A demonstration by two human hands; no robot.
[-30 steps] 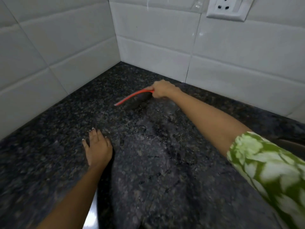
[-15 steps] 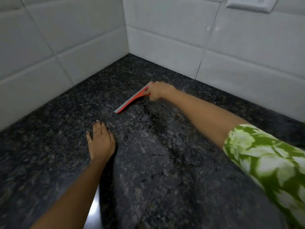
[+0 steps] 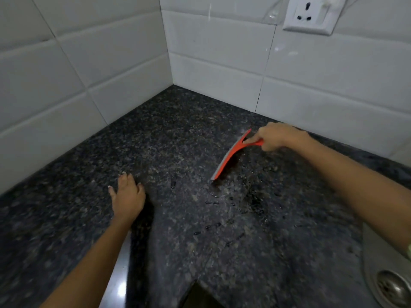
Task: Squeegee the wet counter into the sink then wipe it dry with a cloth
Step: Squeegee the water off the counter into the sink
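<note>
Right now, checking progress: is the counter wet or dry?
Wet: water beads dot the granite counter near the squeegee.

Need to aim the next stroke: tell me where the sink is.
In the head view the sink sits at the bottom right corner, set into the counter, right of the wet patch and beneath the right forearm.

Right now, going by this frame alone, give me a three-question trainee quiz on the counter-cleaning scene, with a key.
1. True or false: the left hand grips the squeegee.
2. Multiple choice: where does the sink show? A) bottom right B) top left C) centre
3. Fill in: the water droplets lie on the dark ____.

Key: 1. False; the right hand holds its handle, and the left rests flat on the counter. 2. A. 3. counter.
</note>
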